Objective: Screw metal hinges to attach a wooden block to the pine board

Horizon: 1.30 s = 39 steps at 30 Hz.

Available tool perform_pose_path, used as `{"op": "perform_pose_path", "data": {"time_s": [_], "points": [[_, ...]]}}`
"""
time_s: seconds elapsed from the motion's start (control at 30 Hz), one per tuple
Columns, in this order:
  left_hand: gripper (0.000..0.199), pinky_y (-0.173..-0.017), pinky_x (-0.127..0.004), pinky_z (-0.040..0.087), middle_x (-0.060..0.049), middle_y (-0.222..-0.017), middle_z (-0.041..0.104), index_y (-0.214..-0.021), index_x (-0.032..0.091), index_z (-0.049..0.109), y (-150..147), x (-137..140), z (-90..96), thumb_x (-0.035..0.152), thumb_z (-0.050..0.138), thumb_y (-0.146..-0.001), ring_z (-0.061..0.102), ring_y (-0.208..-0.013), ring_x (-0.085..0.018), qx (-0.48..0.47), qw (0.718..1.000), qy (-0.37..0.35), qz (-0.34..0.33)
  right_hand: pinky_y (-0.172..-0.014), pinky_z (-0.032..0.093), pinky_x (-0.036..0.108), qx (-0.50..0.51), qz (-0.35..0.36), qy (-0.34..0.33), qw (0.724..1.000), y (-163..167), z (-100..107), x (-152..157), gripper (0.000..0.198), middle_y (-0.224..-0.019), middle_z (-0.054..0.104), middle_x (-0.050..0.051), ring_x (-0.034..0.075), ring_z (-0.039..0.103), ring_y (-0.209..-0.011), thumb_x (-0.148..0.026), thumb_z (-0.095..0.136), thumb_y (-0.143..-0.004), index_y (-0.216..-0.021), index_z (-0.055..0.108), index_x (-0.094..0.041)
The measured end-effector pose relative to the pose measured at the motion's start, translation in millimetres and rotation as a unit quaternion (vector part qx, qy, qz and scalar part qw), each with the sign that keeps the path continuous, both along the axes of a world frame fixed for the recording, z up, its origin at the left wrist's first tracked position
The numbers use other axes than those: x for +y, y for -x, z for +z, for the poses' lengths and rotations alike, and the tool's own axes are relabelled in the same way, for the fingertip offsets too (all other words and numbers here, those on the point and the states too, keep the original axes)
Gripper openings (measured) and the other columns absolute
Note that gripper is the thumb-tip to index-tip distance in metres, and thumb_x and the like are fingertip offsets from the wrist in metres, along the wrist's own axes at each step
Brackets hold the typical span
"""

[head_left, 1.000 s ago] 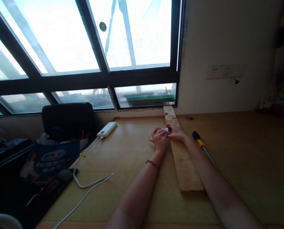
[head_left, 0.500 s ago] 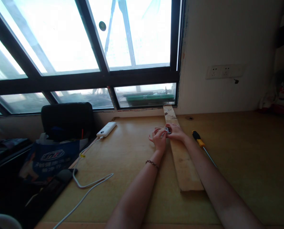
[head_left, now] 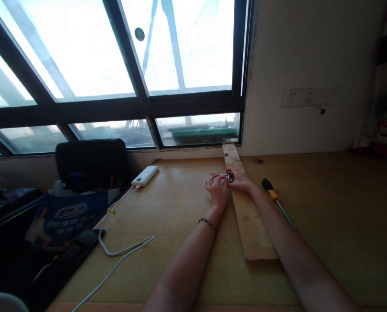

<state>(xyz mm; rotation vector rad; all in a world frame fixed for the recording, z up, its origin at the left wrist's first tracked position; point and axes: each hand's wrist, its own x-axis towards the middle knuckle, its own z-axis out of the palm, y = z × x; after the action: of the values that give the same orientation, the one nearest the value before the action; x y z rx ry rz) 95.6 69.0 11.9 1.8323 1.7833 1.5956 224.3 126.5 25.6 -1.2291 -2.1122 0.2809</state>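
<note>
My right hand point(head_left: 240, 180) rests over the wooden board point(head_left: 255, 229), its fingers closed on a small dark metal plate with bright round spots point(head_left: 229, 177). Against the left side of that plate, my left hand point(head_left: 218, 189) has its fingers bent and drawn together; what lies between them is too small to make out. The board runs lengthwise away from me towards the window. To the right of my right forearm lies a screwdriver point(head_left: 270, 189) with a black and yellow handle.
A white power bank point(head_left: 144, 176) with a white cable point(head_left: 125, 251) lies at the table's left side. Beyond that edge are a black chair point(head_left: 91, 160) and a blue bag point(head_left: 73, 214). Window and wall close off the far side.
My left hand has shifted slightly to the right and its fingers are bent a little differently. My right hand and the metal plate stay nearly in place.
</note>
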Motion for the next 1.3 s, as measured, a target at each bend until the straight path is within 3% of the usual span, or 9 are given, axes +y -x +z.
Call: {"op": "perform_pose_path", "data": {"time_s": [0.27, 0.43, 0.87, 1.3], "points": [[0.015, -0.099, -0.041, 0.02, 0.001, -0.1, 0.067, -0.092, 0.031, 0.064, 2.3, -0.3, -0.7, 0.028, 0.058, -0.079, 0.048, -0.107, -0.02, 0.042, 0.999, -0.025, -0.024, -0.093, 0.04, 0.039, -0.012, 0.001, 0.002, 1.0, 0.3, 0.6, -0.4, 0.06, -0.113, 0.059, 0.01, 0.025, 0.053, -0.106, -0.029, 0.069, -0.056, -0.114, 0.053, -0.018], [0.011, -0.096, -0.038, 0.024, 0.001, -0.1, 0.067, -0.085, 0.03, 0.067, 2.3, 1.6, -1.6, 0.029, 0.058, -0.079, 0.049, -0.105, -0.02, 0.041, 0.999, -0.015, -0.017, -0.093, 0.04, 0.038, 0.001, 0.007, -0.003, 1.0, 0.4, -0.2, 0.1, 0.061, -0.113, 0.059, 0.01, 0.024, 0.053, -0.106, -0.028, 0.07, -0.055, -0.113, 0.054, -0.019], [0.018, -0.102, -0.037, 0.019, 0.001, -0.105, 0.065, -0.094, 0.032, 0.066, 2.5, 4.9, -3.5, 0.029, 0.051, -0.084, 0.053, -0.106, -0.017, 0.011, 0.999, -0.029, -0.033, -0.092, 0.041, 0.039, -0.012, 0.01, -0.005, 1.0, -0.5, 0.3, 0.2, 0.065, -0.111, 0.06, 0.01, 0.025, 0.053, -0.105, -0.035, 0.075, -0.053, -0.113, 0.054, -0.018], [0.011, -0.097, -0.038, 0.023, 0.001, -0.09, 0.067, -0.08, 0.025, 0.064, 2.4, 4.6, -0.9, 0.032, 0.066, -0.071, 0.053, -0.099, -0.019, -0.044, 0.999, -0.016, -0.008, -0.092, 0.04, 0.038, -0.015, -0.003, -0.003, 1.0, 0.5, 2.8, -3.5, 0.06, -0.111, 0.06, 0.01, 0.025, 0.054, -0.103, -0.032, 0.071, -0.057, -0.113, 0.054, -0.018]]}}
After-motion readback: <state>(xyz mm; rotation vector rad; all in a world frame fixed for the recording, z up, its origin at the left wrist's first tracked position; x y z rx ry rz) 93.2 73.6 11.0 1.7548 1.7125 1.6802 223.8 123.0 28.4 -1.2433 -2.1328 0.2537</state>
